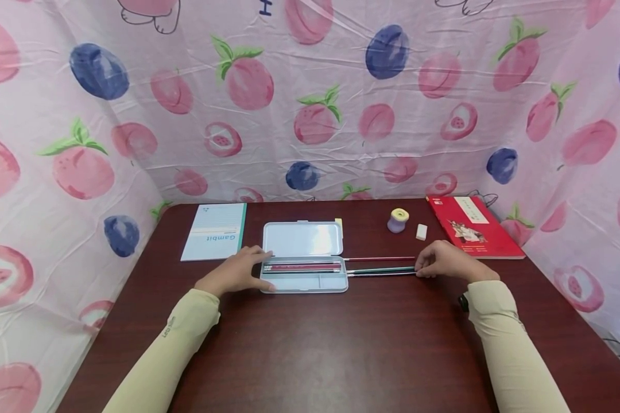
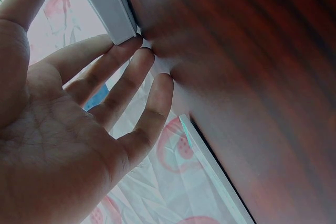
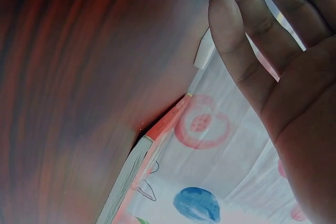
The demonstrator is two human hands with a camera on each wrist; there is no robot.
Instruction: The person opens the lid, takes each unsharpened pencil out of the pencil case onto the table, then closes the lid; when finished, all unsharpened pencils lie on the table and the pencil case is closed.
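Note:
An opened pale pencil case lies on the table, its lid folded back. Several pencils rest in its rear compartment. My left hand spans the case's left end, thumb at the front corner and fingers towards the hinge. In the left wrist view, the extended fingers touch the tabletop beside the case corner. Right of the case lie a red pencil and dark and green pencils. Thumb and fingers of my right hand pinch the right ends of the lower ones; its fingertips are cut off in the right wrist view.
Behind the right hand stand a yellow and purple round object and a white eraser. A red book lies at the back right, a pale notebook at the back left. Something yellow shows beside the lid.

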